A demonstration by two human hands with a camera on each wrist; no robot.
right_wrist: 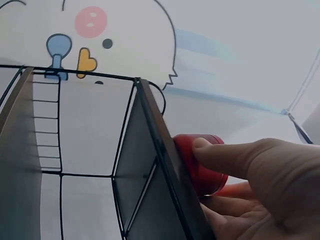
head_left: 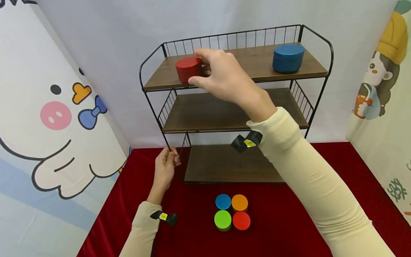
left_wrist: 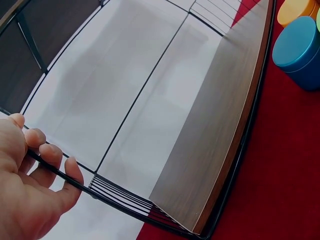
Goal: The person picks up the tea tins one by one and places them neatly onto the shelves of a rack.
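Note:
In the head view my right hand holds a round red tin at the left end of the rack's top board, thumb in front and fingers behind. The right wrist view shows the thumb against the red tin, which touches or nearly touches the board. Lower down, my left hand grips the black metal post on the left side of the three-tier rack. From the left wrist, curled fingers of the left hand wrap round that thin post.
A blue tin stands at the right end of the top board. Before the rack, a blue, an orange, a green and a red round container cluster on the red cloth. A cartoon-printed panel stands at left.

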